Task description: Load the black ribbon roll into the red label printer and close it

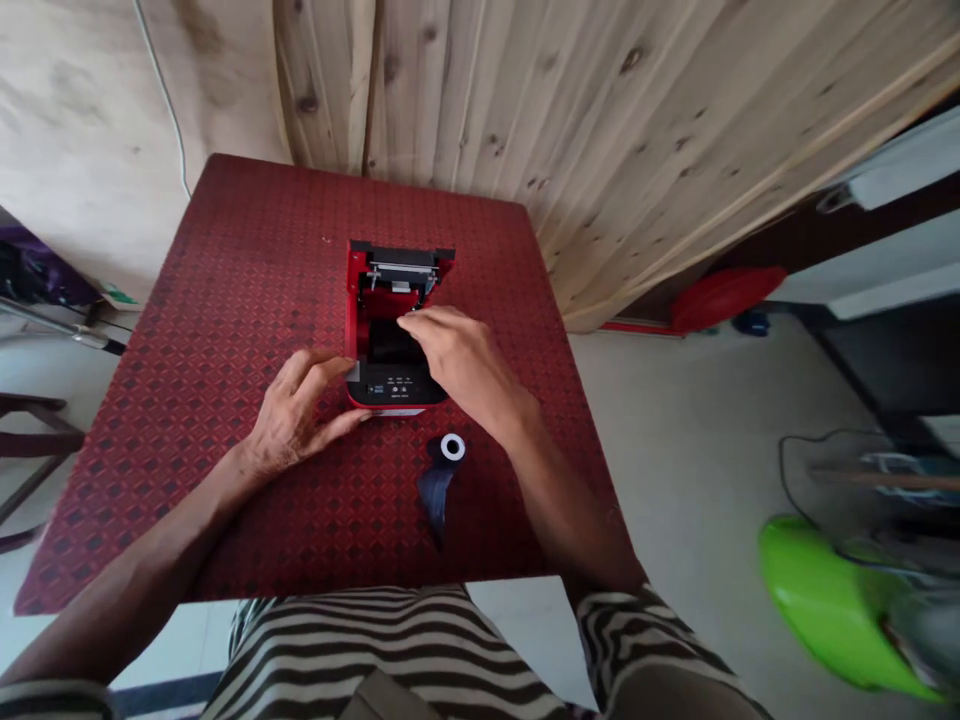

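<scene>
A red and black label printer [397, 388] stands on the table with its lid [401, 262] raised at the back. At its front left corner, my left hand [300, 405] grips the body, fingertips on the top edge and thumb low at the front. My right hand [466, 355] reaches over the right side into the open compartment, its fingers bent and pressed together. Whatever those fingers hold, if anything, is hidden. The compartment looks dark inside. In front of the printer lies a small dark ribbon roll [452, 447] with a white core, its loose end trailing toward me.
A red patterned cloth covers the table [247, 260], which stands against a wooden plank wall [480, 90]. To the right on the floor are a green plastic object [825, 600] and a red round one [727, 297]. A dark wooden stool [34, 440] stands at the left.
</scene>
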`<action>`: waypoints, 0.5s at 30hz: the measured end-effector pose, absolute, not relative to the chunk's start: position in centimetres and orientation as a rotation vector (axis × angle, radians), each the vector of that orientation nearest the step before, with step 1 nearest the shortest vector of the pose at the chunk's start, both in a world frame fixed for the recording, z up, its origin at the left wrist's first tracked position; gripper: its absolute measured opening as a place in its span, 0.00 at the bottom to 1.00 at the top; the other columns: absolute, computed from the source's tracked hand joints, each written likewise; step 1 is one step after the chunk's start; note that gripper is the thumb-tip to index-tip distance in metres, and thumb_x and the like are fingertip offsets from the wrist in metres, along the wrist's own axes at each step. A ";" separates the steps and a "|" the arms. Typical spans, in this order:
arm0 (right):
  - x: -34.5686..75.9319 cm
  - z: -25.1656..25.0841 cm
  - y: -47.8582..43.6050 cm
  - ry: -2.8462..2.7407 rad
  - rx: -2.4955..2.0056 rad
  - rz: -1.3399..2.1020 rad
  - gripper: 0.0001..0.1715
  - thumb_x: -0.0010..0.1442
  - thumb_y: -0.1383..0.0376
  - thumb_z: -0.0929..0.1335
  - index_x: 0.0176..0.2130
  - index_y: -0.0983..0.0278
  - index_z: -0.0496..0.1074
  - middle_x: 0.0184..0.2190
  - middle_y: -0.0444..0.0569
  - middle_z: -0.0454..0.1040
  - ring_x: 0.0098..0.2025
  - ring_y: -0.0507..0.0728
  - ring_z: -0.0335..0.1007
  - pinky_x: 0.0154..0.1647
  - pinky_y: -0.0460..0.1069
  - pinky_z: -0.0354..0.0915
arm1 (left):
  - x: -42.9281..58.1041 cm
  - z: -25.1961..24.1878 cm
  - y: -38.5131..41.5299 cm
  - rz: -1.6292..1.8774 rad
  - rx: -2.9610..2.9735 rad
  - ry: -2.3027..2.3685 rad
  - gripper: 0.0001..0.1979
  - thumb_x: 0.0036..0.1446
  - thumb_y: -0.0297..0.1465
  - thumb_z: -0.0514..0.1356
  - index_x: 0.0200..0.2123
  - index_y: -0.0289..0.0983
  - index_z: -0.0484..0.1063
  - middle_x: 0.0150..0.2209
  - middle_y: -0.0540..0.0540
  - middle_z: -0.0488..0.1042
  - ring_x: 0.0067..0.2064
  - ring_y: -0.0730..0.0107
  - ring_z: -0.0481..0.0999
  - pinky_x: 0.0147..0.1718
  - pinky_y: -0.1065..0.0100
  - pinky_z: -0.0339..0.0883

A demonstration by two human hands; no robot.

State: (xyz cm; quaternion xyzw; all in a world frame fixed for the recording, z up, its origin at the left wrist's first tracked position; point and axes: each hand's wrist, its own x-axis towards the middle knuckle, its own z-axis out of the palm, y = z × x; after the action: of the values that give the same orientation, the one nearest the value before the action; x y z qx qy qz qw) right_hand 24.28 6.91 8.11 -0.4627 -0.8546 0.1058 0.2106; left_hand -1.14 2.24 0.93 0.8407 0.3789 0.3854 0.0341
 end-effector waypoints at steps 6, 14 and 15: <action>20.9 8.2 10.5 -2.792 -1.430 0.198 0.11 0.67 0.76 0.70 0.46 0.68 0.82 0.45 0.60 0.85 0.45 0.62 0.83 0.46 0.54 0.74 | -1.1 0.2 1.8 1.160 2.600 1.163 0.28 0.70 0.43 0.64 0.67 0.40 0.64 0.53 0.40 0.76 0.52 0.60 0.79 0.52 0.58 0.80; 20.2 7.9 10.7 -2.803 -1.440 0.140 0.18 0.64 0.80 0.66 0.49 0.69 0.79 0.48 0.62 0.83 0.47 0.64 0.82 0.47 0.57 0.75 | -1.0 -0.1 1.7 1.170 2.553 1.148 0.28 0.69 0.43 0.65 0.67 0.41 0.65 0.53 0.39 0.76 0.52 0.58 0.80 0.51 0.56 0.81; 20.3 8.0 10.7 -2.791 -1.431 0.170 0.18 0.63 0.80 0.67 0.49 0.69 0.79 0.49 0.62 0.82 0.47 0.65 0.82 0.48 0.58 0.75 | -1.0 -0.2 1.7 1.166 2.542 1.150 0.28 0.69 0.43 0.66 0.67 0.41 0.65 0.53 0.39 0.76 0.52 0.58 0.80 0.51 0.56 0.81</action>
State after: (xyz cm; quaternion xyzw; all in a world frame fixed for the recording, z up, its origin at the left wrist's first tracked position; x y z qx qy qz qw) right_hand 20.26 10.74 8.00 -0.4554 -0.8886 0.0540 0.0002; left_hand -0.96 1.70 -0.16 0.8392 0.3797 0.3849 0.0588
